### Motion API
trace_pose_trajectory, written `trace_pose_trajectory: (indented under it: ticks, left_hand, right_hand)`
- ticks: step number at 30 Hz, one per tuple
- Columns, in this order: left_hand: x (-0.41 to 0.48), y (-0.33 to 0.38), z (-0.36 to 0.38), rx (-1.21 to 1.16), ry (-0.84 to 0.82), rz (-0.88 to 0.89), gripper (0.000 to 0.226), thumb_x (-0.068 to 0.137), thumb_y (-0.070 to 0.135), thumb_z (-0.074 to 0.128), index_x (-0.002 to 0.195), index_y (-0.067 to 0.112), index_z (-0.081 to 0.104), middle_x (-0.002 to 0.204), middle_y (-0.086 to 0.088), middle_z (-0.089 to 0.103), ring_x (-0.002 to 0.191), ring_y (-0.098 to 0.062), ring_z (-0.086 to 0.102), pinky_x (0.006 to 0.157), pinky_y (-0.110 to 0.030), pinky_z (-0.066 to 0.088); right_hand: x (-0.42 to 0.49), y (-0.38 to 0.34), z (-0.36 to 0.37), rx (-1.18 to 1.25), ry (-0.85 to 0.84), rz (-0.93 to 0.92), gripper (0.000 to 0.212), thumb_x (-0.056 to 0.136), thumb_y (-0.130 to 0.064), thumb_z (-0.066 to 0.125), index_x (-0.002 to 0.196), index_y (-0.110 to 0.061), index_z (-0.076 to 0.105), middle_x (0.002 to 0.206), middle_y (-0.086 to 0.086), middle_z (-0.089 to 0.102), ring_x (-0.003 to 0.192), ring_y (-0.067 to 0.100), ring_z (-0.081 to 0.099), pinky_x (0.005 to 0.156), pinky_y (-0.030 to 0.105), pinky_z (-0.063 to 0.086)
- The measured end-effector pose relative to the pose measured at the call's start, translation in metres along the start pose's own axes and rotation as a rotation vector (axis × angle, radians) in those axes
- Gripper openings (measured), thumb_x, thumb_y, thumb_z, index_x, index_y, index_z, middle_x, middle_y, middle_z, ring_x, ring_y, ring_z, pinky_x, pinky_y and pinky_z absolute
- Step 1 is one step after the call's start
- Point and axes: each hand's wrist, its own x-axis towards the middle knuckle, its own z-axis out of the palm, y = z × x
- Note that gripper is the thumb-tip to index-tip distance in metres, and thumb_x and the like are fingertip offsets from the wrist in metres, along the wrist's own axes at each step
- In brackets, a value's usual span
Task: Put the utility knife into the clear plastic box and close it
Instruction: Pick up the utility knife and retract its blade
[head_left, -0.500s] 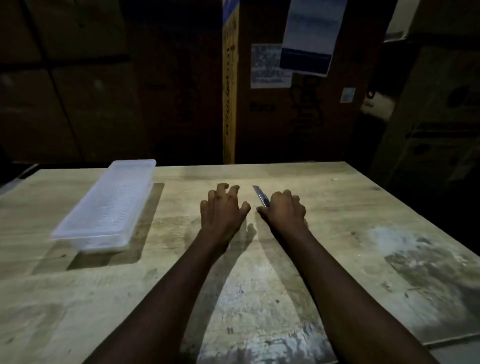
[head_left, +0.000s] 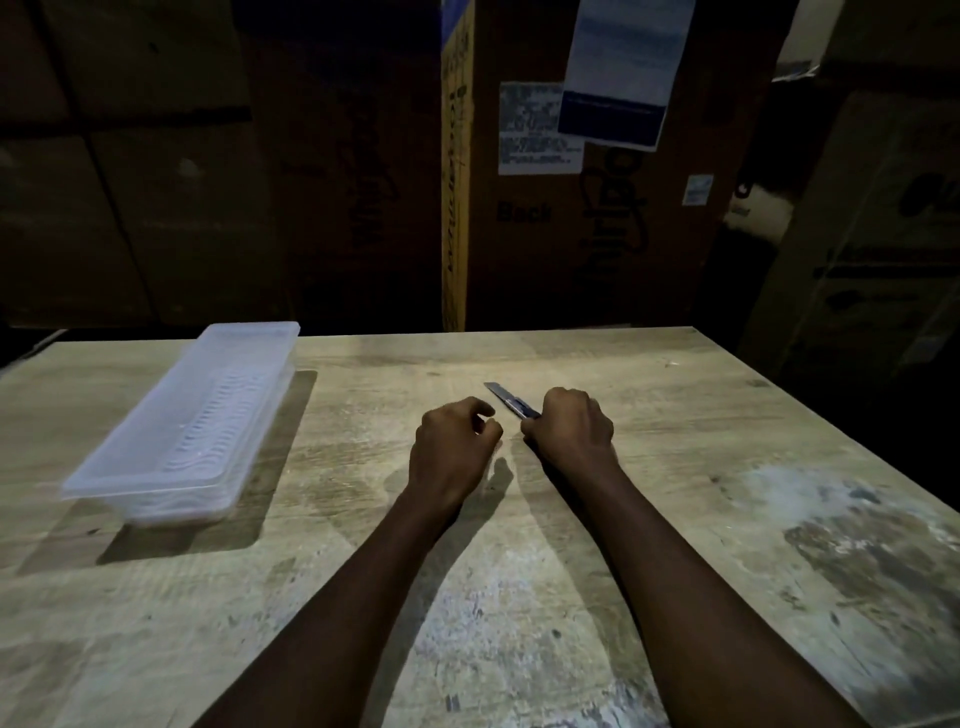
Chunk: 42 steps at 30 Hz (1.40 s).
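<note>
The utility knife (head_left: 508, 397) lies near the middle of the wooden table (head_left: 675, 426), its metal blade end pointing away and to the left. My right hand (head_left: 569, 434) is closed around its handle, which is hidden under the fingers. My left hand (head_left: 452, 441) rests just left of the knife with fingers curled in, holding nothing. The clear plastic box (head_left: 187, 421) stands at the left of the table with its lid on, well apart from both hands.
Stacked cardboard boxes (head_left: 597, 208) with paper labels rise behind the table's far edge. More cartons (head_left: 883, 234) stand to the right. The room is dim. The table surface is worn and stained at the right.
My left hand's fingers have curled in from spread. My right hand has tightened around the knife handle. The box has not moved.
</note>
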Motion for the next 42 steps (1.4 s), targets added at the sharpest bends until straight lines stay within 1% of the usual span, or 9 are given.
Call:
trace_pose_trajectory:
  ticks: [3, 9, 13, 19, 22, 25, 29, 34, 42]
  left_hand:
    - [0.003, 0.0, -0.003, -0.366, -0.057, -0.224, 0.021, 0.086, 0.017, 0.055, 0.097, 0.01, 0.072, 0.081, -0.008, 0.075, 0.051, -0.021, 0.065, 0.047, -0.029, 0.051]
    - [0.011, -0.007, -0.007, -0.562, -0.12, -0.342, 0.023, 0.089, 0.025, 0.058, 0.096, 0.006, 0.071, 0.087, -0.013, 0.075, 0.059, -0.028, 0.071, 0.057, -0.039, 0.06]
    - [0.017, -0.014, -0.004, -0.596, -0.103, -0.367, 0.026, 0.088, 0.032, 0.058, 0.091, 0.012, 0.074, 0.087, -0.012, 0.076, 0.066, -0.029, 0.073, 0.068, -0.044, 0.061]
    - [0.02, -0.015, -0.006, -0.664, -0.052, -0.422, 0.025, 0.088, 0.024, 0.06, 0.086, 0.001, 0.072, 0.075, -0.016, 0.072, 0.066, -0.031, 0.072, 0.067, -0.039, 0.06]
    - [0.02, -0.015, -0.005, -0.728, -0.06, -0.441, 0.021, 0.084, 0.019, 0.065, 0.08, -0.001, 0.073, 0.07, -0.02, 0.068, 0.058, -0.031, 0.067, 0.062, -0.036, 0.057]
    - [0.017, -0.011, -0.004, -0.807, -0.117, -0.43, 0.021, 0.083, 0.019, 0.066, 0.08, -0.001, 0.073, 0.078, -0.025, 0.069, 0.066, -0.035, 0.066, 0.069, -0.042, 0.057]
    - [0.013, -0.003, -0.007, -0.839, -0.195, -0.387, 0.022, 0.087, 0.019, 0.062, 0.09, -0.001, 0.071, 0.079, -0.021, 0.07, 0.055, -0.026, 0.066, 0.054, -0.028, 0.057]
    - [0.008, 0.005, -0.014, -0.888, -0.238, -0.39, 0.018, 0.089, 0.015, 0.058, 0.081, 0.001, 0.067, 0.064, -0.013, 0.064, 0.041, -0.022, 0.06, 0.039, -0.03, 0.05]
    - [0.011, 0.001, -0.009, -0.796, -0.131, -0.397, 0.019, 0.088, 0.014, 0.059, 0.073, 0.008, 0.069, 0.066, -0.013, 0.065, 0.044, -0.018, 0.06, 0.046, -0.024, 0.05]
  right_hand:
    - [-0.002, -0.002, -0.006, 0.036, -0.006, -0.01, 0.03, 0.081, -0.037, 0.068, 0.089, -0.008, 0.067, 0.092, 0.011, 0.068, 0.082, 0.03, 0.064, 0.061, 0.031, 0.043]
    - [-0.01, -0.017, -0.018, 0.204, 0.004, -0.129, 0.029, 0.078, -0.035, 0.069, 0.086, -0.008, 0.073, 0.073, 0.009, 0.067, 0.065, 0.025, 0.065, 0.055, 0.035, 0.052]
    - [-0.024, -0.031, -0.021, 0.251, -0.008, -0.218, 0.031, 0.079, -0.037, 0.07, 0.087, -0.007, 0.072, 0.083, 0.009, 0.069, 0.072, 0.026, 0.065, 0.061, 0.038, 0.054]
    - [-0.028, -0.033, -0.015, 0.374, -0.089, -0.221, 0.03, 0.081, -0.041, 0.068, 0.087, -0.012, 0.068, 0.083, 0.006, 0.069, 0.074, 0.02, 0.065, 0.067, 0.04, 0.058]
    - [-0.026, -0.029, -0.018, 0.517, -0.243, -0.164, 0.046, 0.086, -0.052, 0.059, 0.075, -0.008, 0.065, 0.067, 0.006, 0.063, 0.059, 0.016, 0.058, 0.055, 0.029, 0.043]
    - [-0.021, -0.023, -0.017, 0.678, -0.35, -0.112, 0.048, 0.089, -0.053, 0.054, 0.067, -0.011, 0.062, 0.058, 0.003, 0.056, 0.053, 0.017, 0.051, 0.056, 0.029, 0.037]
    - [-0.024, -0.021, -0.023, 0.857, -0.41, -0.086, 0.038, 0.098, -0.035, 0.049, 0.076, -0.009, 0.065, 0.062, 0.004, 0.057, 0.049, 0.01, 0.053, 0.048, 0.017, 0.042]
    - [-0.03, -0.02, -0.031, 1.013, -0.505, -0.075, 0.025, 0.1, -0.015, 0.044, 0.087, 0.0, 0.061, 0.064, 0.007, 0.057, 0.037, 0.004, 0.057, 0.037, 0.01, 0.042]
    - [-0.029, -0.024, -0.03, 0.937, -0.467, -0.107, 0.038, 0.097, -0.012, 0.045, 0.06, -0.014, 0.048, 0.059, 0.003, 0.046, 0.038, 0.004, 0.049, 0.038, 0.009, 0.039]
